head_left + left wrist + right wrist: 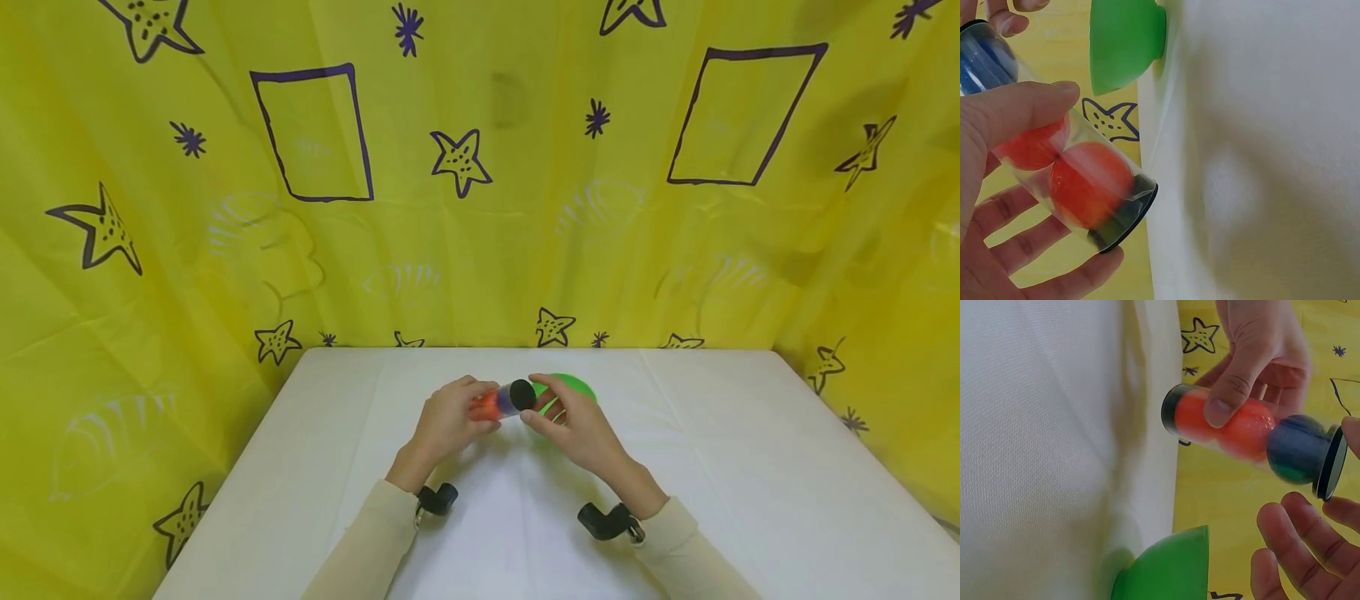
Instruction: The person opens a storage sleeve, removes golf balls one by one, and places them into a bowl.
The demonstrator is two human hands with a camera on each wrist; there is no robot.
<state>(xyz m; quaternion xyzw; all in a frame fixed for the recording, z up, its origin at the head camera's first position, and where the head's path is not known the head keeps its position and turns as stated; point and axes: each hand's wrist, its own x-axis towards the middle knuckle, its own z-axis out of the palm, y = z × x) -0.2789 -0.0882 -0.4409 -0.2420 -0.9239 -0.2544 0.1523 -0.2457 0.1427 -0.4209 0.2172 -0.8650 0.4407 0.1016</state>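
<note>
Yellow curtain [465, 233] printed with dark stars hangs behind a white-covered worktop [337, 467]. From the left, the left hand [453, 412] grips a clear tube [501, 402] above the surface, tilted with its right end raised. Inside sit two red balls [1091, 184], then a dark blue ball [1297, 449] beside the raised end's black cap [522, 395]. Farther right, a green bowl [1125, 47] stands upright behind the right hand [576, 423], whose thumb and fingers curve around the cap's rim; whether they pinch it, I cannot tell.
</note>
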